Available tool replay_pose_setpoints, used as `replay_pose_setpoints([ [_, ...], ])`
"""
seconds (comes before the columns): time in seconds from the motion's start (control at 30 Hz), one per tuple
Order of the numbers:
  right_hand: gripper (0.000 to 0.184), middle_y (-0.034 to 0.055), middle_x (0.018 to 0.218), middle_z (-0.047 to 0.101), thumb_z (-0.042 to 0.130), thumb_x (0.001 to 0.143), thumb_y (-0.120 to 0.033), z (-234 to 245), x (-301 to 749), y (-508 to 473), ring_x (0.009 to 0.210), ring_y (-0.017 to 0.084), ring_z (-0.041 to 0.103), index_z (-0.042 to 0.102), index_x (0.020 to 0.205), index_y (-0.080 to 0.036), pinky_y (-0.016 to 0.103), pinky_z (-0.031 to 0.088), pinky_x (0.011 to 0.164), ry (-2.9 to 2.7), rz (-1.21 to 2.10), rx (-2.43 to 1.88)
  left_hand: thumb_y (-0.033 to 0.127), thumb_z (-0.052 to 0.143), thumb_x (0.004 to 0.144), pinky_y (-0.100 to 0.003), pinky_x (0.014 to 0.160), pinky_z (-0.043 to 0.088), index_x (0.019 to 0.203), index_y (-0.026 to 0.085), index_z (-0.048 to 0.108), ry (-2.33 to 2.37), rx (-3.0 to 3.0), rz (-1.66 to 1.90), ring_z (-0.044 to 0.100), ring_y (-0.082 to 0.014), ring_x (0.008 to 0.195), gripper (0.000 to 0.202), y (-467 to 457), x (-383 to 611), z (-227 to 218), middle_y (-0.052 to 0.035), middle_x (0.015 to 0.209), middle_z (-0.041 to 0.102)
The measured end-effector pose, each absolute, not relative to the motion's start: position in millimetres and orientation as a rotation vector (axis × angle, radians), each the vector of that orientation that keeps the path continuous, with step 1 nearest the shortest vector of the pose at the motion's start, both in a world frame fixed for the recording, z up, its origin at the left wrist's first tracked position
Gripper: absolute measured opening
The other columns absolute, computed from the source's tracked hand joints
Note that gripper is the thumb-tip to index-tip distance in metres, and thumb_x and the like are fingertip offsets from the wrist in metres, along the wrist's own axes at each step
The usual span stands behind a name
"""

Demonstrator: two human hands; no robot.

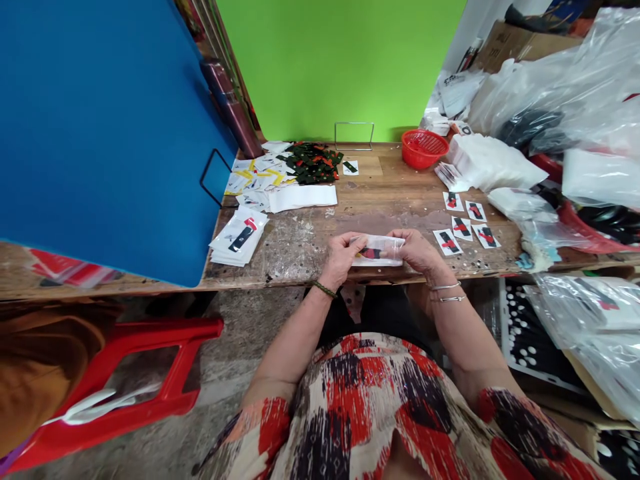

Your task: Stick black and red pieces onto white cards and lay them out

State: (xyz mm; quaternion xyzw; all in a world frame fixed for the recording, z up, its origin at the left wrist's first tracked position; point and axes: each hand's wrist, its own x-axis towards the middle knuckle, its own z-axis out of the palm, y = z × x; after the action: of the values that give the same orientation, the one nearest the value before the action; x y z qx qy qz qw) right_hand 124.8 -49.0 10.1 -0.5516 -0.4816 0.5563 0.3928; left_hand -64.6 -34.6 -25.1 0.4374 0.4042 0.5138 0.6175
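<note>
Both my hands hold a clear plastic bag (393, 245) just above the table's front edge. A white card with a dark and red piece shows through the plastic. My left hand (344, 255) pinches the bag's left end, thumb on top. At its right end, my right hand (415, 249) has its fingers closed on the plastic. Right of my hands, several white cards (461, 228) lie spread out, each with a black and red piece on it. To the left is a stack of bagged cards (240, 239), a black and red piece showing on top.
Behind lie a pile of dark green and orange pieces (315, 163), a white paper strip (303, 198) and yellow-marked packets (257, 175). A red basket (424, 149) stands at the back right, near white bags (495, 162). Blue (100, 133) and green (340, 67) panels border the table (300, 240).
</note>
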Motion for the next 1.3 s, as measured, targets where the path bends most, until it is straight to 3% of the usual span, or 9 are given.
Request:
replay_pose_setpoints([
  [0.13,0.041,-0.0023,0.062,0.068,0.096,0.044,-0.040,5.6,132.7,-41.2,0.054,0.012,0.056,0.073,0.070,-0.019,0.024,0.048,0.051,-1.208,1.320,-1.363,0.036,0.084,0.065,-0.023,0.056,0.041,0.069,0.016,0.077,0.995,1.177,1.067,0.053,-0.0108,0.056,0.021,-38.1,-69.1,-23.2,-0.0004,0.063,0.068],
  [0.33,0.056,0.0041,0.073,0.072,0.087,0.055,-0.070,9.1,133.4,-43.7,0.061,0.017,0.061,0.072,0.076,-0.020,0.032,0.056,0.058,-1.046,1.476,-1.249,0.036,0.082,0.065,-0.024,0.057,0.043,0.069,0.017,0.074,1.037,1.075,1.157,0.052,-0.0109,0.055,0.021,-35.4,-70.6,-26.6,0.0021,0.062,0.066],
  [0.57,0.042,0.0001,0.064,0.065,0.084,0.063,-0.058,15.6,105.9,-43.5,0.057,0.014,0.052,0.071,0.072,-0.019,0.026,0.041,0.054,-1.424,1.196,-1.337,0.030,0.080,0.072,-0.026,0.065,0.047,0.087,0.019,0.080,1.041,1.439,1.171,0.064,-0.0163,0.069,0.018,-32.1,-81.6,0.6,-0.0048,0.083,0.076],
  [0.77,0.033,0.0001,0.064,0.059,0.070,0.079,-0.052,18.1,75.4,-30.8,0.059,0.015,0.047,0.068,0.073,-0.020,0.028,0.035,0.055,-1.761,1.022,-1.271,0.032,0.066,0.085,-0.027,0.064,0.042,0.071,0.019,0.073,1.194,1.592,1.226,0.058,-0.0152,0.066,0.020,-34.2,-101.9,16.4,-0.0008,0.069,0.069],
  [0.97,0.033,-0.0006,0.061,0.052,0.069,0.080,-0.051,14.2,38.5,-14.8,0.060,0.015,0.043,0.062,0.068,-0.021,0.028,0.032,0.056,-1.862,0.997,-1.170,0.030,0.065,0.086,-0.028,0.069,0.044,0.066,0.019,0.067,1.346,1.530,1.360,0.058,-0.0161,0.068,0.022,-40.7,-134.7,19.6,-0.0010,0.068,0.065],
  [1.07,0.037,-0.0017,0.059,0.052,0.069,0.077,-0.055,14.9,11.9,-0.2,0.054,0.013,0.044,0.061,0.069,-0.020,0.027,0.034,0.052,-1.815,1.222,-1.134,0.029,0.061,0.089,-0.032,0.085,0.049,0.089,0.021,0.072,1.529,1.731,1.304,0.065,-0.0210,0.088,0.014,-49.3,-160.9,33.3,-0.0045,0.089,0.072],
  [1.17,0.037,-0.0031,0.056,0.052,0.068,0.076,-0.056,14.6,-27.5,19.8,0.050,0.012,0.044,0.058,0.070,-0.020,0.026,0.033,0.049,-1.786,1.364,-1.099,0.034,0.072,0.082,-0.041,0.104,0.047,0.137,0.021,0.057,1.795,1.977,1.156,0.060,-0.0290,0.120,0.059,-54.8,-189.0,47.5,-0.0112,0.131,0.064],
  [1.23,0.033,-0.0039,0.055,0.051,0.067,0.078,-0.051,13.6,-60.1,33.4,0.049,0.011,0.043,0.057,0.069,-0.020,0.025,0.033,0.049,-1.785,1.412,-1.040,0.038,0.078,0.076,-0.045,0.107,0.046,0.148,0.021,0.045,1.979,2.062,1.006,0.055,-0.0331,0.129,0.082,-52.2,-206.9,52.0,-0.0139,0.146,0.053],
  [1.3,0.028,-0.0038,0.055,0.053,0.064,0.082,-0.044,12.7,-92.9,45.4,0.049,0.012,0.046,0.057,0.070,-0.020,0.025,0.035,0.049,-1.769,1.442,-1.008,0.036,0.074,0.078,-0.047,0.108,0.045,0.148,0.021,0.047,2.149,2.092,0.865,0.053,-0.0348,0.131,0.077,-43.8,-224.2,51.0,-0.0129,0.150,0.050],
])
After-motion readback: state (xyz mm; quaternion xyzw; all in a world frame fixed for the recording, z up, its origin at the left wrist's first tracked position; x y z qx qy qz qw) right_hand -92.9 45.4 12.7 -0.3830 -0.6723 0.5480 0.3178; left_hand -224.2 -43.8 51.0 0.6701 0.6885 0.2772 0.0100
